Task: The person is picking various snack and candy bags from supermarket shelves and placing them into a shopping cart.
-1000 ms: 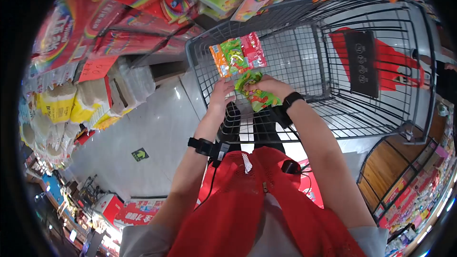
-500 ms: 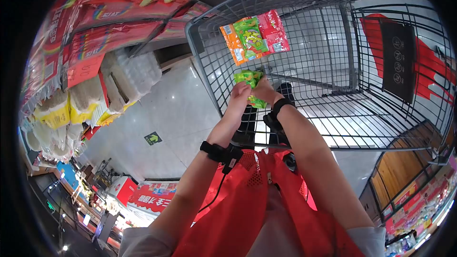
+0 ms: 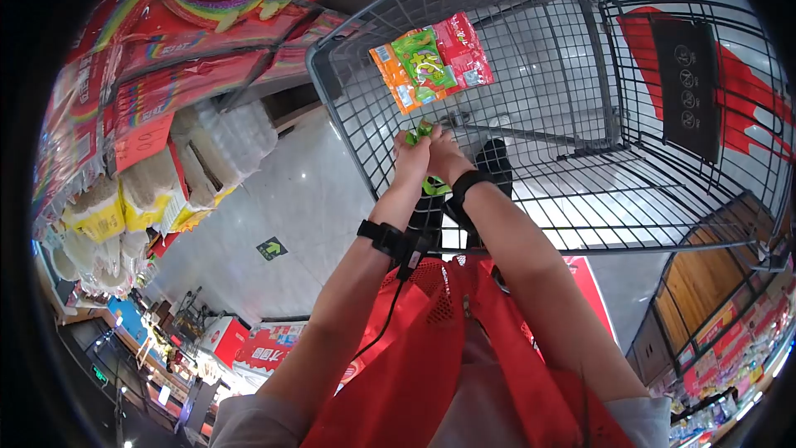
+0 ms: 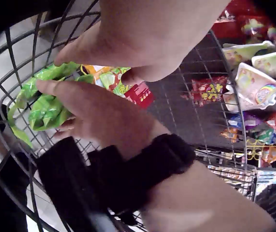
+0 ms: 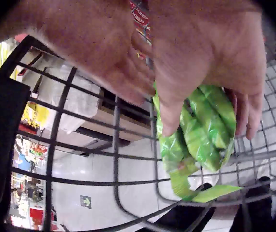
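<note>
My right hand [image 3: 448, 158] grips a crumpled green plastic snack packet [image 5: 208, 128], thumb on one side and fingers behind it. Against it, my left hand [image 3: 410, 162] pinches the packet's far end, where bits of green film show between thumb and fingers. In the left wrist view the packet [image 4: 51, 108] looks folded, with a strip hanging from it; both hands cover part of it. The work is over the near left corner of a wire shopping cart [image 3: 572, 145]. Beyond the hands, an orange, green and pink snack bag [image 3: 433, 65] lies in the cart.
Shelves with large red bags [image 3: 182, 41] and yellow-wrapped packs [image 3: 99, 203] stand to the left. A black sign [image 3: 686, 87] with red cloth hangs at the cart's right end. Grey floor with a green arrow marker [image 3: 271, 248] shows at left.
The left hand has come from beside the packet to meet the right hand and pinch it. The packet is now more bunched up and hidden. The head view has shifted too.
</note>
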The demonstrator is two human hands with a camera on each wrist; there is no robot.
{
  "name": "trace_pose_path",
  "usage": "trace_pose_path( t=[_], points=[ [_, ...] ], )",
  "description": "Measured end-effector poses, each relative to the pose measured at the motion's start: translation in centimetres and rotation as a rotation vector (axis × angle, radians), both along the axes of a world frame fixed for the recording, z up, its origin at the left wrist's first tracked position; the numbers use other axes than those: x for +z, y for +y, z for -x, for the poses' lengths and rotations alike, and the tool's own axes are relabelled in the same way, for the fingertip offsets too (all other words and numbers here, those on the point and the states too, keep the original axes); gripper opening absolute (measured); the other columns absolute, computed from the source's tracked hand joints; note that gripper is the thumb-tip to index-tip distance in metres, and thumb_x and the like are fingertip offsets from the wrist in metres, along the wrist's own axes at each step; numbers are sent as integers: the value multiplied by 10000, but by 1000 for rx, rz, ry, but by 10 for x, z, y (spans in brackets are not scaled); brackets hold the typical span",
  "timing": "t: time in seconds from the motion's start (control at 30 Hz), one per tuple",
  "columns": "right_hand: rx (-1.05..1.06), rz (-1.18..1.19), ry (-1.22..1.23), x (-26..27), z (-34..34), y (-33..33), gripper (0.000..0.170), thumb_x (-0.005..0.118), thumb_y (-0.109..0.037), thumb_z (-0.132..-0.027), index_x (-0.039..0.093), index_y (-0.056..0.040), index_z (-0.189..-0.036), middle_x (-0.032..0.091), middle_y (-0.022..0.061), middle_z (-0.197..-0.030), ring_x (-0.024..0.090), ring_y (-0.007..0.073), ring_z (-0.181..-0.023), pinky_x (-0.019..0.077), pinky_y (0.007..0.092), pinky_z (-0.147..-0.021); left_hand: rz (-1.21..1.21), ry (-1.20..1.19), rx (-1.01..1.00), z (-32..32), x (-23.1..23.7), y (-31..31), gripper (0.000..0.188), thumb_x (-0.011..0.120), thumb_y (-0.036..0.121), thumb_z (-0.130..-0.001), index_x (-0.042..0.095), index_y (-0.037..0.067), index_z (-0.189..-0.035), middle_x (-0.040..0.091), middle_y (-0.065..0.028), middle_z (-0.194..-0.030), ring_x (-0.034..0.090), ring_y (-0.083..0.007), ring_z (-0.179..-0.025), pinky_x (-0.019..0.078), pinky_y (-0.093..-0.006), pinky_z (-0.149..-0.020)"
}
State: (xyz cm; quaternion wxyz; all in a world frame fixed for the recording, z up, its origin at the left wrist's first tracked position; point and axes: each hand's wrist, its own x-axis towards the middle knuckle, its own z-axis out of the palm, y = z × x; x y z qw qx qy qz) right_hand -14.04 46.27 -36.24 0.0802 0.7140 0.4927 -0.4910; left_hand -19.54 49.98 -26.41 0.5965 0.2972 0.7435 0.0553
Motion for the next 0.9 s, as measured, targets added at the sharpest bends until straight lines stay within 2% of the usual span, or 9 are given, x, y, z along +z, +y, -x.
trace_pose_path(
  t=[0.07,0.13,0.27,0.43,0.57,0.73,0.77,0.87,0.9],
  points=[
    [15,181,164,-25,-10,7,951,708,-345,-612,123,7,-1274,340,248,-1225,397,376,-1140,405,424,-893,-172,89,-59,12,-44,-15,594,530,203,-729,320,-31,-1232,417,-205,-1186,434,-309,-1103,350,-362,-917],
    [-157,254,208,42,-34,30,922,702,-319,-630,125,2,-1275,314,271,-1264,391,375,-1150,395,409,-912,-151,110,-81,19,-71,-19,574,512,184,-733,321,-26,-1233,400,-216,-1200,444,-346,-1090,357,-384,-917],
    [-16,140,250,46,-56,31,792,681,-178,-648,234,-43,-1287,518,232,-1100,499,331,-1048,417,389,-863,16,79,-125,20,-83,-17,593,545,186,-720,330,-18,-1234,417,-254,-1194,435,-345,-1110,375,-375,-913],
    [153,219,265,92,-74,43,532,644,-178,-665,452,-11,-1133,561,217,-1029,539,335,-984,434,410,-833,193,228,-370,10,-68,-13,642,586,218,-703,322,-28,-1233,359,-266,-1250,419,-363,-1128,399,-364,-896],
    [192,254,270,59,-72,20,354,603,-138,-691,547,7,-1009,576,210,-1002,561,333,-941,444,411,-811,298,304,-506,-6,-30,-3,668,613,242,-702,318,-34,-1234,311,-275,-1280,363,-363,-1176,361,-380,-933],
    [278,215,336,41,-76,11,242,553,-88,-713,586,13,-931,601,200,-943,604,306,-838,470,388,-718,-594,375,-1501,-22,1,-6,601,597,247,-725,363,47,-1241,397,-110,-1272,318,-298,-1211,269,-471,-973],
    [137,303,330,63,-88,17,225,557,-79,-707,588,18,-907,608,200,-912,613,300,-801,473,376,-684,-274,251,-1419,-26,1,-3,514,527,139,-721,401,79,-1215,410,-90,-1247,350,-277,-1186,300,-434,-951],
    [134,338,340,38,-109,33,247,540,-141,-714,568,24,-896,619,175,-847,605,310,-772,478,376,-654,-141,302,-1636,-17,-19,-6,489,513,145,-724,425,100,-1203,412,-81,-1248,322,-269,-1201,285,-451,-953],
    [25,42,123,9,-105,39,263,558,-153,-712,562,27,-903,614,179,-853,601,313,-790,479,383,-674,-136,301,-1641,-14,-23,-9,489,513,145,-724,425,100,-1203,412,-81,-1248,322,-269,-1201,285,-451,-953]
  ],
)
